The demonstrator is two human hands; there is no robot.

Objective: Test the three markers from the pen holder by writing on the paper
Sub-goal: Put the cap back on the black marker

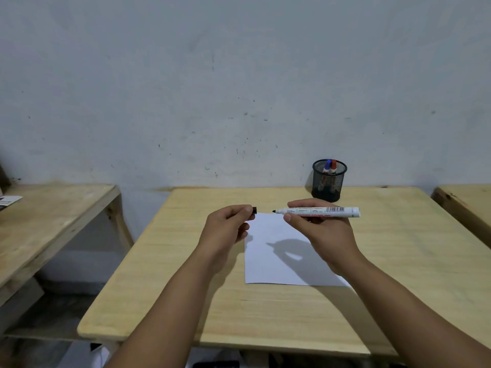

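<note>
My right hand [320, 229] holds a white marker [326, 211] level above the table, its dark uncapped tip pointing left. My left hand [227, 225] pinches the marker's black cap [254, 210] a short gap to the left of the tip. Under both hands lies a blank white sheet of paper [276, 258] on the wooden table [186, 293]. At the back of the table stands a black mesh pen holder [329, 181] with a blue-capped marker [327, 166] and a red-capped marker [333, 166] upright inside.
A second wooden table [47, 216] stands to the left across a gap, with a paper item at its far left edge. The corner of another table [467, 205] shows at the right. A grey-white wall rises behind.
</note>
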